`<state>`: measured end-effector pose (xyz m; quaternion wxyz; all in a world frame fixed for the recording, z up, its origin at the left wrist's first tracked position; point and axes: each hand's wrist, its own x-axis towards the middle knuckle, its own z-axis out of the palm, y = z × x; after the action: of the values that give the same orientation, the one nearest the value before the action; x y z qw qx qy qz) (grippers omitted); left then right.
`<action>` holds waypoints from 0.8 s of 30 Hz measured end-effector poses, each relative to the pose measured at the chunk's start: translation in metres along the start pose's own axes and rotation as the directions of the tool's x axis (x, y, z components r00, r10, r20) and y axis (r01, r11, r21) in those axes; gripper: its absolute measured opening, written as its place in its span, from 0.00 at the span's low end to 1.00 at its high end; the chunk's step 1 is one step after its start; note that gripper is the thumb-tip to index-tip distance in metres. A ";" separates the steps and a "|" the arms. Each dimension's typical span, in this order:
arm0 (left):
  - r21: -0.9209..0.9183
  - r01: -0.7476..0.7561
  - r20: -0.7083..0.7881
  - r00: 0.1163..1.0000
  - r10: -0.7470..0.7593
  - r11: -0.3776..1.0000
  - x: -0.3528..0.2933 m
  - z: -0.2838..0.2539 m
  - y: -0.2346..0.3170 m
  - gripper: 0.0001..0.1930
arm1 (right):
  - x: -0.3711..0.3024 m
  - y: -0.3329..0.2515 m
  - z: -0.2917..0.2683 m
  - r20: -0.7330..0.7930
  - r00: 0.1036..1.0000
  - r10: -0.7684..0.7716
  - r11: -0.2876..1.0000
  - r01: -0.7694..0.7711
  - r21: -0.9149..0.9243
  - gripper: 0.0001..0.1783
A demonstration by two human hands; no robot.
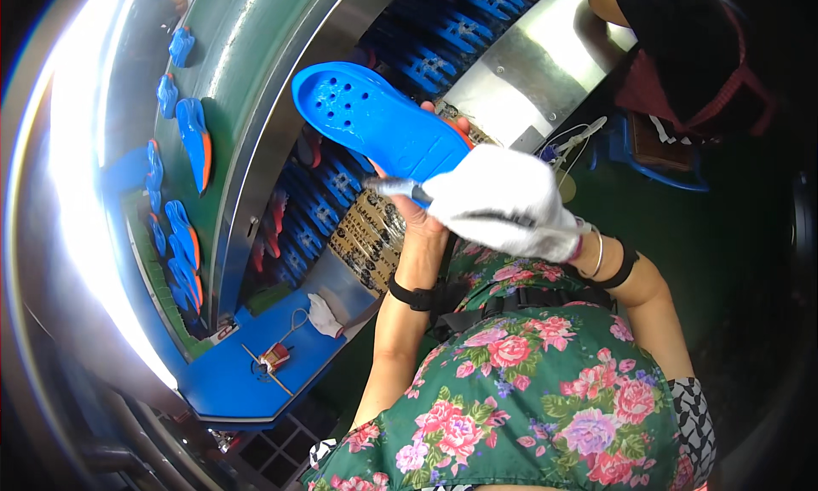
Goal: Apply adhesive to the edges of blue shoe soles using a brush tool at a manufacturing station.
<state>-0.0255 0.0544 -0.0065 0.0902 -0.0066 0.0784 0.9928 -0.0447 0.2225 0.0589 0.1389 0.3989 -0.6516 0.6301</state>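
My bare left hand (415,216) is closed around a blue shoe sole (362,107) with an orange edge, holding it tilted up in front of me. The heel end has several small holes, and its surface looks wet and shiny. My right hand (503,203), in a white glove, grips a thin brush-like tool (396,187) with a greyish shaft. Its tip lies at the sole's lower edge, close to my left hand. The glove and tool are smeared by motion, so whether the tip touches the sole cannot be told.
At left, a green conveyor belt (228,73) carries several blue-and-orange soles (194,141). A blue side shelf (226,384) holds a white glove (324,315) and a small red container (274,356). Racks of blue soles (430,65) stand behind. Another person (682,56) is at upper right near a blue-framed stool (660,174).
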 end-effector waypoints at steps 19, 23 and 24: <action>0.084 0.006 -0.037 0.999 -0.002 0.996 0.005 0.002 0.025 0.54 | -0.018 0.002 -0.011 0.246 0.969 -0.009 0.988 -0.030 0.153 0.14; 0.076 0.038 -0.008 0.999 -0.038 0.996 0.007 0.015 0.021 0.55 | -0.013 0.015 -0.020 0.128 0.988 0.084 0.994 -0.093 0.065 0.12; 0.086 0.084 -0.011 0.996 -0.083 0.993 0.008 0.017 0.024 0.56 | -0.015 0.014 -0.018 0.178 0.984 -0.001 1.000 -0.002 0.017 0.12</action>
<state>-0.0371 0.0356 0.0139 0.1317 -0.0098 0.1214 0.9838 -0.0506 0.2431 0.0420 0.0767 0.4546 -0.6559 0.5977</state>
